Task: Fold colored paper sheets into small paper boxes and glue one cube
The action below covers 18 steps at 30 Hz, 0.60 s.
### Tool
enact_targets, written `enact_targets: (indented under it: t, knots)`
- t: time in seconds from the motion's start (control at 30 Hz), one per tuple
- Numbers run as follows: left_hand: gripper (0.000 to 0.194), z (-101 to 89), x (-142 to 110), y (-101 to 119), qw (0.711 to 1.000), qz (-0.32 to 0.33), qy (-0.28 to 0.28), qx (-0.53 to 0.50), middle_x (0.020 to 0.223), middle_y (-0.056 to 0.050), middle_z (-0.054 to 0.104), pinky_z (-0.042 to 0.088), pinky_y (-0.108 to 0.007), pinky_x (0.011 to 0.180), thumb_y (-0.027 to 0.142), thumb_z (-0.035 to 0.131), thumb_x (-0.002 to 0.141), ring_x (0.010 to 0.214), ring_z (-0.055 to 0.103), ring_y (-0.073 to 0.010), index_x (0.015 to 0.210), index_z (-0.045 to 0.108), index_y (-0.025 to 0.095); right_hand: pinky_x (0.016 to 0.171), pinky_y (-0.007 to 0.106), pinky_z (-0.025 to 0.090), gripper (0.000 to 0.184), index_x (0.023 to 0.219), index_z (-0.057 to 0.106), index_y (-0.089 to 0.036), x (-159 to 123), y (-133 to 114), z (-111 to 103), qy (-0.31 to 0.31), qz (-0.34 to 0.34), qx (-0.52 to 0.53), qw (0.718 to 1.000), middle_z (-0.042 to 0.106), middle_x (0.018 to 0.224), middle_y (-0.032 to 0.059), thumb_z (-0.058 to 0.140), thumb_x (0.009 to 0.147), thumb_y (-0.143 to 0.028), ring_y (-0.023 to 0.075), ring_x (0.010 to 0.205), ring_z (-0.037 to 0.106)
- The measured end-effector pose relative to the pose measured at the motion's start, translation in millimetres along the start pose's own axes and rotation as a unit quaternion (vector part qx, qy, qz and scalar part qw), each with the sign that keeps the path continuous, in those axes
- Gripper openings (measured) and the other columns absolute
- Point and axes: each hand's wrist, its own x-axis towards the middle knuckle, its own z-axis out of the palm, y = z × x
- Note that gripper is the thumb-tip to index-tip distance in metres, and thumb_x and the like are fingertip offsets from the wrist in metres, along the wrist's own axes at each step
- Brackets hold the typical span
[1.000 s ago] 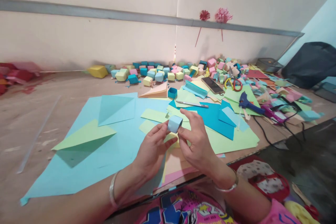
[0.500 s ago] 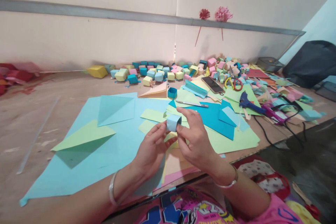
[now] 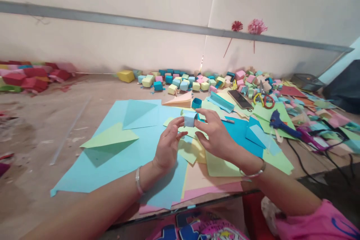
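A small light-blue paper box (image 3: 190, 119) is held up between my two hands, above the pile of coloured paper. My left hand (image 3: 168, 144) has its fingertips at the box's left end, palm turned inward. From the other side, my right hand (image 3: 215, 135) grips the right end with its fingers, index finger near the top edge. Under and behind the box lie light-green paper pieces (image 3: 188, 150), and a teal open paper box (image 3: 197, 103) stands just beyond. A large light-blue sheet (image 3: 112, 176) spreads to the left, with a folded green sheet (image 3: 111, 135) on it.
Several coloured paper cubes (image 3: 184, 85) line the wall. On the right lie a phone (image 3: 239, 99), scissors (image 3: 263, 100), a blue and purple glue gun (image 3: 284, 125) with cables, and paper scraps (image 3: 334, 116). Red and pink paper boxes (image 3: 35, 77) sit at the far left.
The view has swung left, so the table things appear further right. My hands have lifted the light-blue paper box farther forward, and the fingers of both hands have shifted on it.
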Motion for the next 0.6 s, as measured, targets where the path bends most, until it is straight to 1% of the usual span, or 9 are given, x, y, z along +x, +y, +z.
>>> enact_targets:
  t: [0.1,0.13,0.2,0.3,0.37,0.47,0.6]
  knots:
    - [0.032,-12.2,9,-5,0.991,0.088,0.008,0.096,0.139,-0.003,0.050,0.040,-0.039,0.101,0.048,0.056,0.089,0.130,0.043,-0.0265,0.113,0.069,0.031,0.099,0.054,0.045,0.037,0.117,0.065,-0.016,14,17,22,0.025,-0.051,-0.034,0.998,0.047,0.135,0.0188,0.048,0.085,-0.008,0.0325,0.124,0.042]
    - [0.032,-15.8,12,-6,0.986,0.109,0.015,0.123,0.141,-0.003,0.049,0.037,-0.039,0.105,0.048,0.056,0.090,0.132,0.041,-0.0265,0.113,0.069,0.031,0.099,0.054,0.045,0.038,0.118,0.065,-0.016,16,21,29,0.035,-0.069,-0.042,0.996,0.046,0.135,0.0189,0.047,0.085,-0.008,0.0322,0.124,0.041]
    - [0.032,-21.3,15,-8,0.979,0.130,0.030,0.155,0.141,-0.003,0.049,0.032,-0.040,0.110,0.047,0.054,0.091,0.133,0.040,-0.0264,0.114,0.068,0.030,0.100,0.054,0.044,0.036,0.116,0.065,-0.015,19,28,44,0.057,-0.095,-0.050,0.993,0.045,0.135,0.0193,0.046,0.086,-0.009,0.0319,0.124,0.041]
    - [0.032,-25.1,18,-10,0.978,0.123,0.045,0.161,0.136,-0.005,0.052,0.031,-0.040,0.111,0.047,0.055,0.090,0.131,0.043,-0.0267,0.111,0.069,0.028,0.100,0.053,0.045,0.033,0.117,0.064,-0.018,18,33,61,0.088,-0.096,-0.044,0.991,0.046,0.135,0.0178,0.048,0.089,-0.012,0.0309,0.125,0.041]
    - [0.032,-25.2,19,-10,0.981,0.106,0.053,0.152,0.134,-0.006,0.054,0.032,-0.040,0.110,0.047,0.056,0.089,0.128,0.045,-0.0270,0.108,0.070,0.025,0.100,0.052,0.046,0.034,0.121,0.062,-0.019,15,36,68,0.086,-0.095,-0.029,0.991,0.046,0.135,0.0173,0.050,0.090,-0.015,0.0307,0.125,0.041]
    - [0.034,-23.4,19,-9,0.985,0.082,0.060,0.136,0.134,-0.007,0.055,0.034,-0.040,0.109,0.048,0.056,0.088,0.127,0.046,-0.0276,0.105,0.071,0.023,0.101,0.052,0.045,0.035,0.124,0.061,-0.020,13,39,68,0.075,-0.098,-0.004,0.992,0.046,0.136,0.0171,0.052,0.091,-0.019,0.0308,0.127,0.040]
    - [0.031,-20.9,19,-8,0.990,0.071,0.053,0.111,0.135,-0.006,0.056,0.034,-0.038,0.109,0.046,0.057,0.088,0.129,0.046,-0.0262,0.100,0.074,0.022,0.102,0.050,0.044,0.030,0.119,0.065,-0.021,13,40,61,0.069,-0.095,0.024,0.993,0.046,0.136,0.0166,0.053,0.091,-0.022,0.0295,0.127,0.042]
